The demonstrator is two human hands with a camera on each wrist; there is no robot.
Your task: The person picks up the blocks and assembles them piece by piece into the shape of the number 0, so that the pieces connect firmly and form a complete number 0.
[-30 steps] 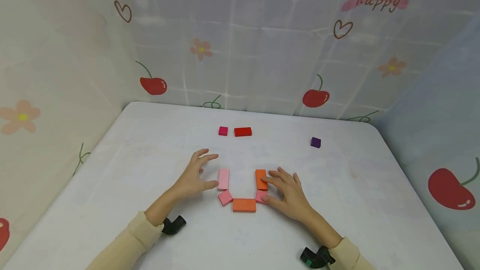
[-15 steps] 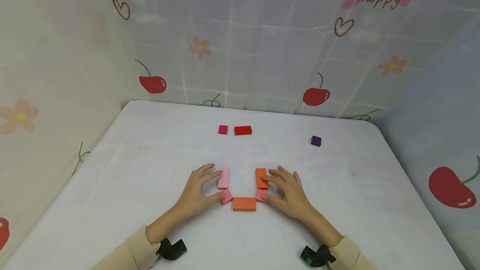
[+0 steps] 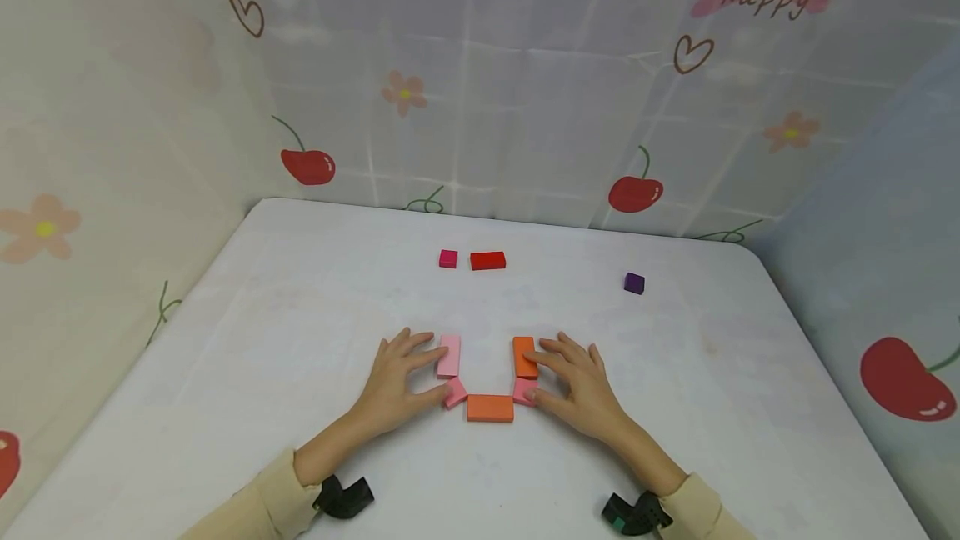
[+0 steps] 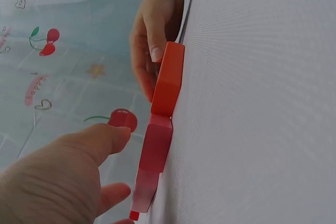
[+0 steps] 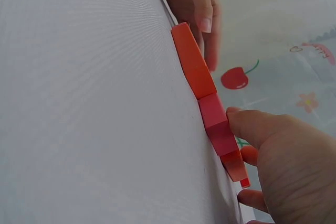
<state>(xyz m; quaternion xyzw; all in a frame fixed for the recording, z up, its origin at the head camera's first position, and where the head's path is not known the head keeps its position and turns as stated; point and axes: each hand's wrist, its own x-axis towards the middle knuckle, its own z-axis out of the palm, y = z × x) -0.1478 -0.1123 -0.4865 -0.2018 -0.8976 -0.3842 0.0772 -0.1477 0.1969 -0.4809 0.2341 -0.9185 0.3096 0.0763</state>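
Observation:
Wooden blocks lie in a U shape on the table. An orange block point(image 3: 491, 408) forms the bottom, with a pink block at each corner. My left hand point(image 3: 393, 382) has its thumb at the left pink block point(image 3: 456, 393), which lies turned at an angle, and its index fingertip at the light pink block point(image 3: 450, 367) above. On the other side, my right hand point(image 3: 587, 386) rests its thumb on the right pink block point(image 3: 520, 388) and its index finger on the upper orange block point(image 3: 523, 345). Both hands' fingers are spread and relaxed.
Farther back on the white table point(image 3: 315, 273) lie a magenta block point(image 3: 448, 259) and a red block point(image 3: 488, 261). A purple block point(image 3: 634, 283) lies at the right rear. Patterned curtains point(image 3: 510, 107) surround the table at the back and sides.
My left hand has moved down and right, its thumb going from the light pink block to the left pink block. The right hand has stayed at its two blocks.

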